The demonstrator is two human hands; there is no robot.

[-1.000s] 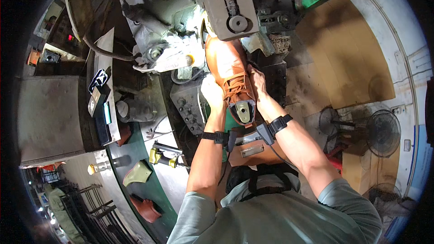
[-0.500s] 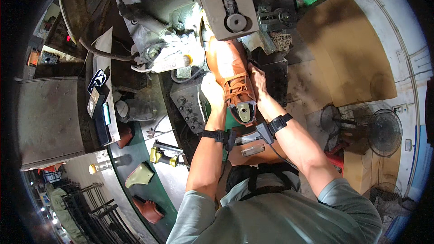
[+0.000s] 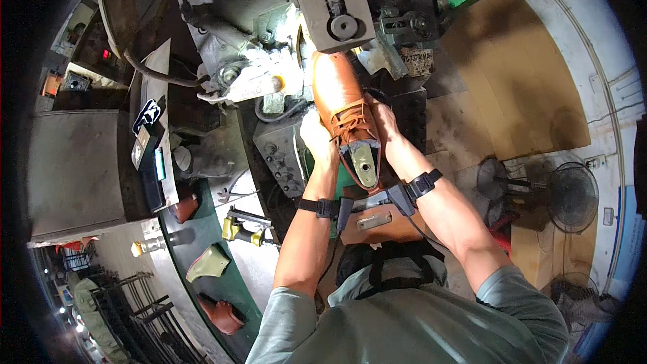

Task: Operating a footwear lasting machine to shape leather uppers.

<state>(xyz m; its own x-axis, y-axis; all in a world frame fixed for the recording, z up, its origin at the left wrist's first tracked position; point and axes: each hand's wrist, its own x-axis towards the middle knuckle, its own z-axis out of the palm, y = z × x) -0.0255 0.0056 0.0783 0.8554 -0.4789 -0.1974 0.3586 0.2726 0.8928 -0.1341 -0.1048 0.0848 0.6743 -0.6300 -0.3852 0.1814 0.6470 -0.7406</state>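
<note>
Little has shifted since the earlier frame beyond the view nudging, as the left hand [image 3: 317, 136] and right hand [image 3: 383, 120], 2 palms clamped on its sides, steady the tan laced shoe [image 3: 340, 104] toe-first under the grey machine head [image 3: 333, 7].

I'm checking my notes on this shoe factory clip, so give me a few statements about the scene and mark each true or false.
1. Both hands grip the tan lace-up shoe. True: the left hand and right hand flank it.
2. The shoe's toe points toward the person. False: it points away, under the grey machine head.
3. Both wrists wear black straps. True.
4. A floor fan stands on the person's left. False: it stands on the right.
5. The shoe is black. False: it is tan.
</note>
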